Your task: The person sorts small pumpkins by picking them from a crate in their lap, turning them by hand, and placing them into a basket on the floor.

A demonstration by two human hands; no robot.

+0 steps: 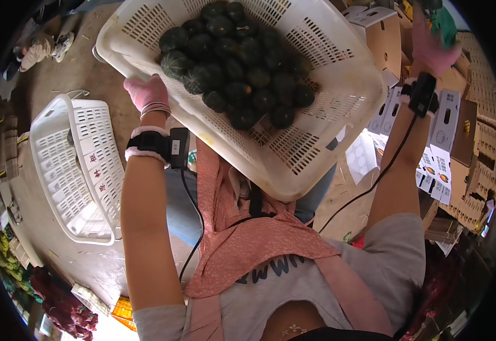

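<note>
A white plastic basket (225, 152) is tilted in front of me, with a heap of small dark green pumpkins (233, 68) in it. My left hand (148, 95), in a pink glove, grips the basket's left rim; some of its fingers are hidden. My right hand (434, 48) is raised at the upper right, away from the basket, slightly blurred, in a pink glove with green on it. A dark round pumpkin (431, 4) shows at its fingers, partly cut off by the frame's top edge.
To the left, a second white basket (74, 170) stands on the floor with a few dark pumpkins. Cardboard boxes (385, 42) and printed white cartons (444, 122) line the right side. A person's shoe (63, 46) shows at the upper left. Cables run from both my wrists.
</note>
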